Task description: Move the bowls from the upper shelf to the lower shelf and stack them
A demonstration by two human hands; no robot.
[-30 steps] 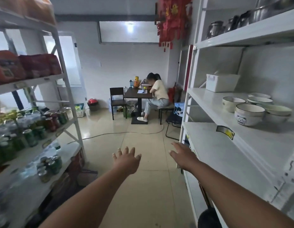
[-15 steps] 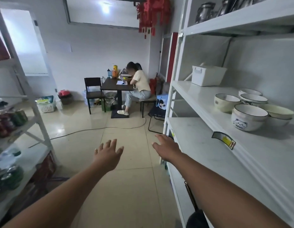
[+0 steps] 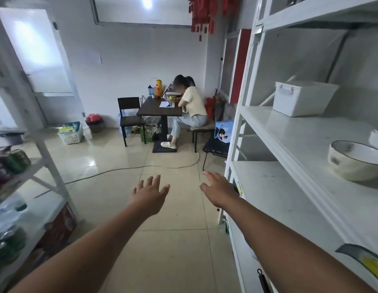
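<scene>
A cream bowl with a dark rim sits on the upper white shelf at the right edge. Behind it the edge of a second bowl shows, cut off by the frame. Below lies the bare lower shelf. My left hand is stretched out over the floor with its fingers spread, holding nothing. My right hand reaches forward with straight fingers, next to the front corner of the lower shelf and well short of the bowls.
A white lidded box stands further back on the upper shelf. A rack with cans lines the left side. A cable crosses the tiled floor. A person sits at a dark table at the far wall.
The view has swung left and moved closer, so most bowls have slid out of frame on the right. Both hands stay outstretched and empty.
</scene>
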